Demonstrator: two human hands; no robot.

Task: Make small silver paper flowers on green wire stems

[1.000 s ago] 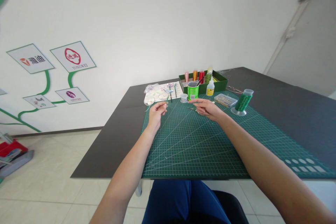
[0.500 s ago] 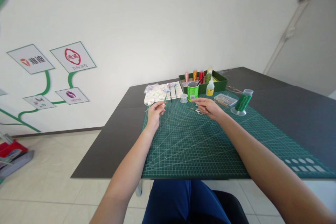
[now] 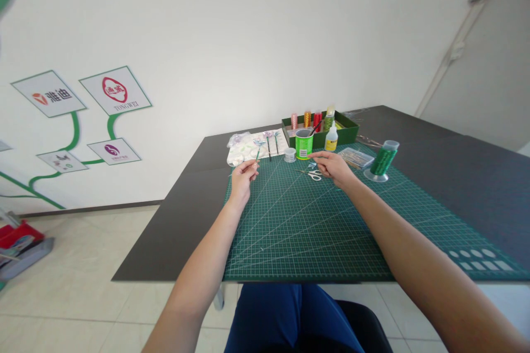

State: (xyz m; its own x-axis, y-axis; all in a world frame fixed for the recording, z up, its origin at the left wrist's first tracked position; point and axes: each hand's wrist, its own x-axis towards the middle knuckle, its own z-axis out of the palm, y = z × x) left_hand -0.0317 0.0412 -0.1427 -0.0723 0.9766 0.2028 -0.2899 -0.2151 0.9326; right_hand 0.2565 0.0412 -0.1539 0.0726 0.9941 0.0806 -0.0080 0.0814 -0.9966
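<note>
A slender flower-like piece (image 3: 258, 153) is held upright, with a slight lean, by the fingers of the left hand (image 3: 244, 177), which are pinched about the lower part of its thin green stem. It is topped by a small, spreading head (image 3: 259, 143) of pale blue; finer detail is too small to be made out. The piece is held above the far left part of the green gridded cutting mat (image 3: 290, 220), and its head is seen against the white sheet (image 3: 282, 145), on which similar stemmed pieces (image 3: 269, 149) are laid.

The right hand (image 3: 336, 170) is held well apart from the left, its index finger extended toward the bright green can (image 3: 304, 145); whether anything is gripped by its other fingers cannot be told. Beside it, white-handled scissors (image 3: 315, 175) are seen on the mat, and a small pale blue bit (image 3: 312, 165) is seen just beyond them. To the right of that hand, a clear box (image 3: 356, 158) and a spool of green thread (image 3: 383, 160) are placed. The mat is carried by a dark table (image 3: 174, 231).
</note>
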